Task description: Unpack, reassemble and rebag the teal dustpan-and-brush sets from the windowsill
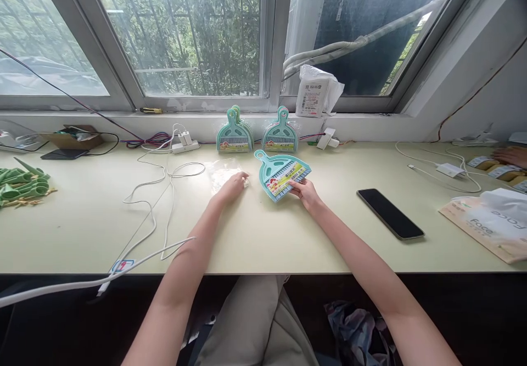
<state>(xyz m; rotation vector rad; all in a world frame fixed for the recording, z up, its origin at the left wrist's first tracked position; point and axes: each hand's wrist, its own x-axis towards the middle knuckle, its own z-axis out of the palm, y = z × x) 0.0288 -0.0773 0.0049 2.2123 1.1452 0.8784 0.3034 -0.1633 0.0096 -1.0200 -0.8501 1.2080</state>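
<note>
My right hand (304,191) grips the lower edge of a teal mini dustpan-and-brush set (280,173) with a printed label, lying flat on the pale green table (263,240). My left hand (233,185) rests on a clear plastic bag (222,173) to the left of it, fingers closed on the bag's edge. Two stacks of the same teal dustpan sets lean upright against the window ledge behind: one stack (234,133) on the left and another stack (280,133) on the right.
A black phone (390,213) lies right of my hand. White cables (158,201) and a power strip (185,144) are at left, green plastic pieces (20,182) at far left. A tissue pack (489,220) and another person's hand (510,156) are at far right.
</note>
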